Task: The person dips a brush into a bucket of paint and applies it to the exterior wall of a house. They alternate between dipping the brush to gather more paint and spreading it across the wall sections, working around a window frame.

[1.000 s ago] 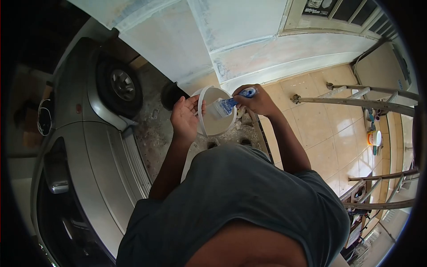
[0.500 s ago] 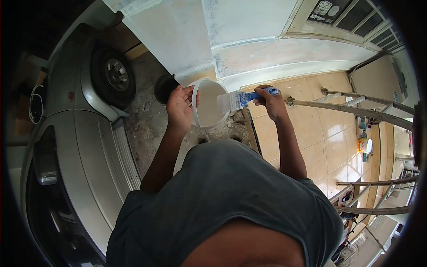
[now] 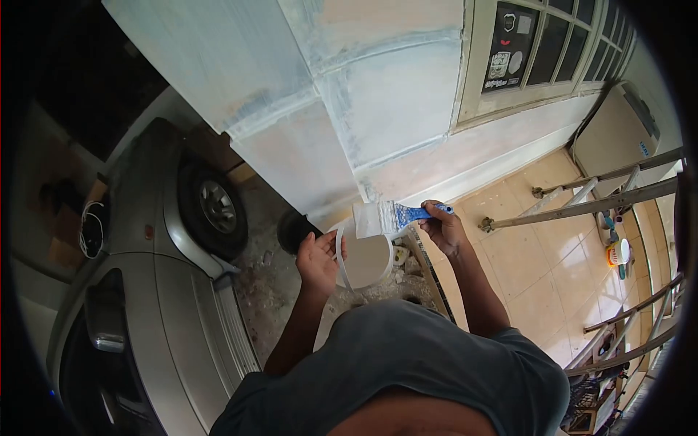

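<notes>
Blue-handled, one brush (image 3: 392, 217) sits pinched between the fingers of our right hand (image 3: 442, 229), pale bristles over one white bucket (image 3: 342, 273). Our left hand (image 3: 318, 261) hooks its fingers around the bucket's rim. Several stickers (image 3: 499, 64) mark one window pane (image 3: 500, 43); one blue label (image 3: 644, 148) looks too small to read.

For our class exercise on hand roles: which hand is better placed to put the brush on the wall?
Probably the right hand: it grips the brush by its handle, while the left hand holds the white bucket.
</notes>
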Tool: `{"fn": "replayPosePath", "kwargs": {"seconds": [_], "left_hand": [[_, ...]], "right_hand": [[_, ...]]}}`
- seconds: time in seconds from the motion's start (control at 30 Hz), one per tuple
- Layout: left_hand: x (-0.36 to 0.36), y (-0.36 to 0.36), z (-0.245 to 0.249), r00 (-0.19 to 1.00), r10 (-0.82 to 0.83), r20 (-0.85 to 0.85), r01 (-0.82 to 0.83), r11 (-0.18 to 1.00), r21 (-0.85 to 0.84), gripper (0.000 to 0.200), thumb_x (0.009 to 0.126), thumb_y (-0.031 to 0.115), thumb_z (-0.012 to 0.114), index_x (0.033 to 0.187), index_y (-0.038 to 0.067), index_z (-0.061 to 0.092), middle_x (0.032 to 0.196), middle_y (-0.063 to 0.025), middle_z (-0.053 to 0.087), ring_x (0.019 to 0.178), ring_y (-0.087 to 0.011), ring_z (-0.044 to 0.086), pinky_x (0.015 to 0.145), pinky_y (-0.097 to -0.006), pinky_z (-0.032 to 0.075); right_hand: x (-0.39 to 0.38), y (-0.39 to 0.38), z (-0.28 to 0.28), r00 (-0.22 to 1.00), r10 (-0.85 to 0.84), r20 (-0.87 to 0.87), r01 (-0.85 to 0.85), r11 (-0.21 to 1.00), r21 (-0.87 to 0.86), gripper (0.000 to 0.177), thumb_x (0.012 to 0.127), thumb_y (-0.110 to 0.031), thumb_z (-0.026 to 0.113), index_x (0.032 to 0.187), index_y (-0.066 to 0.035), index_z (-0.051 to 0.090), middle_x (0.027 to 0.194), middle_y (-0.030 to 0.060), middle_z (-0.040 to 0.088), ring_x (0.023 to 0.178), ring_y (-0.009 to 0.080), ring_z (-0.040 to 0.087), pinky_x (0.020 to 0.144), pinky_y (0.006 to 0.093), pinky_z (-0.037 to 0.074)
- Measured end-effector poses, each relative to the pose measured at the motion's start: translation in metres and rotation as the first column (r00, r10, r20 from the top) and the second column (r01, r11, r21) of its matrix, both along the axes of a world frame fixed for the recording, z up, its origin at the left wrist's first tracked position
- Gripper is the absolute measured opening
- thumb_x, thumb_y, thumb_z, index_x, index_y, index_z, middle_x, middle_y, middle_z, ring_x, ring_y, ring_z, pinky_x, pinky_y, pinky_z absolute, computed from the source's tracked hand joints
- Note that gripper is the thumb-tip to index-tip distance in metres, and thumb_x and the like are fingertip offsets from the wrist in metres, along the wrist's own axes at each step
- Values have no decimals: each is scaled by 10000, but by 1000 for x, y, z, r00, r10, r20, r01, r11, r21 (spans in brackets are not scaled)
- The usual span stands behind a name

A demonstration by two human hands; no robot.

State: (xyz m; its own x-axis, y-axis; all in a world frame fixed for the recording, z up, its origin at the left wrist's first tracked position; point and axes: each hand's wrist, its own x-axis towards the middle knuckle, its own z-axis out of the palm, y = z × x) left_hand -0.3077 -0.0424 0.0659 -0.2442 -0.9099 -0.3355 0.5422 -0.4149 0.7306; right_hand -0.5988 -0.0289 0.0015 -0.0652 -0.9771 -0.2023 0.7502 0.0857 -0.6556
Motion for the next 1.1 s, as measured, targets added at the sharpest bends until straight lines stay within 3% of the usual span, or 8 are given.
{"fn": "replayPosePath", "kwargs": {"seconds": [0.2,0.3,0.4,0.57,0.67,0.9,1.0,1.1], "left_hand": [[11,6,0,999,-39,23,39,999,-2,731,840,562,474,1183,-83,500,1113,-144,535,1013,-243,521,895,-365,407],[14,12,0,1000,-11,30,11,1000,21,703,854,548,461,1163,-81,514,1071,-149,547,963,-242,520,867,-355,406],[19,16,-3,999,29,31,-30,998,47,680,861,535,459,1145,-79,527,1061,-153,550,942,-248,524,858,-351,411],[25,22,-6,998,54,24,-56,996,75,688,851,538,474,1139,-85,524,1060,-158,545,949,-255,523,855,-351,421],[31,22,-14,998,40,56,-44,996,74,763,829,573,484,1169,-110,500,1169,-183,509,1068,-276,503,940,-401,393],[35,34,-9,992,100,75,-107,990,94,661,850,532,471,1114,-70,535,1041,-153,554,926,-252,535,842,-356,421],[37,37,-9,990,108,91,-115,990,83,653,855,534,461,1104,-64,541,1033,-149,563,928,-251,539,840,-361,420],[38,40,-11,990,105,98,-113,991,77,657,857,538,455,1103,-64,542,1030,-148,567,928,-250,542,841,-362,421]], "right_hand": [[5,-51,89,950,-212,229,284,890,-357,199,884,-136,654,1019,-2,595,919,84,617,759,197,634,727,276,536],[2,-76,124,919,-386,84,358,722,-592,208,894,-127,647,1033,21,601,880,87,635,777,174,634,737,280,517],[8,-84,151,748,-612,-258,285,647,-708,193,899,-108,637,1018,42,620,848,93,653,777,158,633,738,273,513],[30,-99,159,524,-715,-462,118,598,-792,144,880,-91,646,948,36,651,882,123,679,765,144,631,722,266,496],[35,-102,159,294,-875,-385,125,435,-892,92,825,-10,661,912,22,658,908,166,682,843,229,672,751,296,508],[-32,-103,143,-27,-948,-317,343,289,-894,114,801,44,658,912,17,655,900,150,684,831,233,679,744,295,518],[-69,-104,133,-28,-932,-361,471,306,-827,101,812,29,656,912,13,665,869,130,687,824,194,675,746,287,515],[-84,-101,130,-150,-943,-297,469,197,-861,92,816,30,650,907,23,663,847,116,684,788,188,665,737,279,511]]}}
